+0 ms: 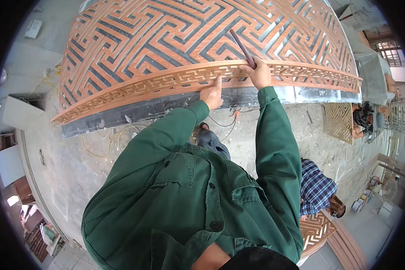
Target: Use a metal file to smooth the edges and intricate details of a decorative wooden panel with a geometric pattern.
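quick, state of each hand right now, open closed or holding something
Left hand: index finger out at the wooden lattice strip, other fingers curled; can't tell if they hold anything.
Right hand: closed, holding a dark stick.

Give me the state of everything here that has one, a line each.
Left hand: index finger extended, other fingers curled.
Right hand: closed around the dark slim tool.
Dark slim tool: held, slanting over the large panel.
Large lattice panel: lying flat.
Narrow lattice strip: along the large panel's near edge.
Yellow cable: loosely looped on the floor.
Co-worker in plaid shirt: bent over.
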`<action>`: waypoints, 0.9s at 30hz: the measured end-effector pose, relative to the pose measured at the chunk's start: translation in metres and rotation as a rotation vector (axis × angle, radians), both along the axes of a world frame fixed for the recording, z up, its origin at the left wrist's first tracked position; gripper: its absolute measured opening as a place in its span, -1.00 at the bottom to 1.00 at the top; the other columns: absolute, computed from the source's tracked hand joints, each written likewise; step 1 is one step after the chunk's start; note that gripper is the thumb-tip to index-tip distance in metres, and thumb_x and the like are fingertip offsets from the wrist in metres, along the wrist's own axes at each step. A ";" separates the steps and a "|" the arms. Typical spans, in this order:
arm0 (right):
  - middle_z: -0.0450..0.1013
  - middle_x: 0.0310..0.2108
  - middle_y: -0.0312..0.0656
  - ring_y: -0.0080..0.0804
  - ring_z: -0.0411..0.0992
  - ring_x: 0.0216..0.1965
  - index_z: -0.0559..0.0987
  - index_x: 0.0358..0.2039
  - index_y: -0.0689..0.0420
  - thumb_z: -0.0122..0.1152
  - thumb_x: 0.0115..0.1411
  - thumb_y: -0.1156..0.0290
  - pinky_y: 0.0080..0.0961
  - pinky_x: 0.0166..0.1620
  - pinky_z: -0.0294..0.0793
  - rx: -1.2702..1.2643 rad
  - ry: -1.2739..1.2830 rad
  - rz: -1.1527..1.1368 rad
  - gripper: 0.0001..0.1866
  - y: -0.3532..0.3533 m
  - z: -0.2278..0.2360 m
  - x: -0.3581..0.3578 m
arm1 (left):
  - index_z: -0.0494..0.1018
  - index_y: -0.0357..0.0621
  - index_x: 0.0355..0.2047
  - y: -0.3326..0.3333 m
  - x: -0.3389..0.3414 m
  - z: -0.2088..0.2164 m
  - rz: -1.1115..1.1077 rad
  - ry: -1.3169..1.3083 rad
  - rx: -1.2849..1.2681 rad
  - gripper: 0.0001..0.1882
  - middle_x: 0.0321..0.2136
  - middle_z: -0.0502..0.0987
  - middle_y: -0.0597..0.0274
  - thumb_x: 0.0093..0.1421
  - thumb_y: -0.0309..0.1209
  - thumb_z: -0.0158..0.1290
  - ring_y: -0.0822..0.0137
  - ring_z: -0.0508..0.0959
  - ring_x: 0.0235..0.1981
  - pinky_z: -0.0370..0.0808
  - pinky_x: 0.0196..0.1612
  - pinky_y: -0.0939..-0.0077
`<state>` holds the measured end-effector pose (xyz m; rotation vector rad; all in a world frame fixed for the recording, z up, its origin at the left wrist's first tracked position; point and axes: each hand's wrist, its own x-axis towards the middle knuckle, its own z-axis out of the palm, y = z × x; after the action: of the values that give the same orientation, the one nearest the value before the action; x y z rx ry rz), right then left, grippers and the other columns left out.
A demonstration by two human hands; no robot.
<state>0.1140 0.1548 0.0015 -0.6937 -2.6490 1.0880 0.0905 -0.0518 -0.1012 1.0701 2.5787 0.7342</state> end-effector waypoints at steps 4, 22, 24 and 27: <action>0.58 -0.39 -0.05 -0.16 0.55 -0.35 0.59 -0.07 0.14 0.49 -0.03 0.15 -0.26 -0.25 0.48 0.002 -0.001 -0.008 -0.47 0.001 -0.002 0.002 | -0.24 -0.38 0.37 -0.012 -0.005 0.015 -0.006 -0.077 -0.191 0.10 -0.31 0.61 -0.16 0.01 -0.29 0.23 -0.06 0.64 -0.34 0.55 -0.31 0.15; 0.58 -0.41 -0.08 -0.16 0.56 -0.37 0.60 -0.10 0.14 0.49 -0.03 0.16 -0.27 -0.27 0.49 -0.001 0.052 -0.016 -0.49 -0.006 0.000 0.006 | -0.19 -0.34 0.38 -0.010 -0.010 0.013 -0.024 -0.030 -0.238 0.07 -0.38 0.61 -0.10 0.02 -0.28 0.23 -0.03 0.63 -0.36 0.53 -0.33 0.10; 0.58 -0.41 -0.08 -0.16 0.56 -0.36 0.60 -0.10 0.14 0.49 -0.03 0.16 -0.26 -0.27 0.49 -0.001 0.058 -0.011 -0.49 -0.003 -0.002 0.004 | -0.21 -0.27 0.39 -0.024 -0.011 0.021 -0.060 0.008 -0.228 0.09 -0.34 0.62 -0.04 0.01 -0.27 0.24 0.01 0.63 -0.31 0.54 -0.31 0.13; 0.59 -0.39 -0.07 -0.15 0.56 -0.35 0.60 -0.10 0.13 0.49 -0.03 0.15 -0.25 -0.26 0.49 0.003 0.078 -0.010 -0.48 -0.001 -0.007 0.004 | 0.13 -0.16 0.29 -0.037 -0.015 0.044 -0.103 0.072 -0.063 -0.15 -0.31 0.61 0.04 0.02 -0.28 0.25 0.00 0.62 -0.29 0.53 -0.30 0.14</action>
<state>0.1181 0.1541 -0.0051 -0.6496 -2.5782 1.0862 0.0754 -0.0889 -0.0572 1.2204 2.5644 0.5957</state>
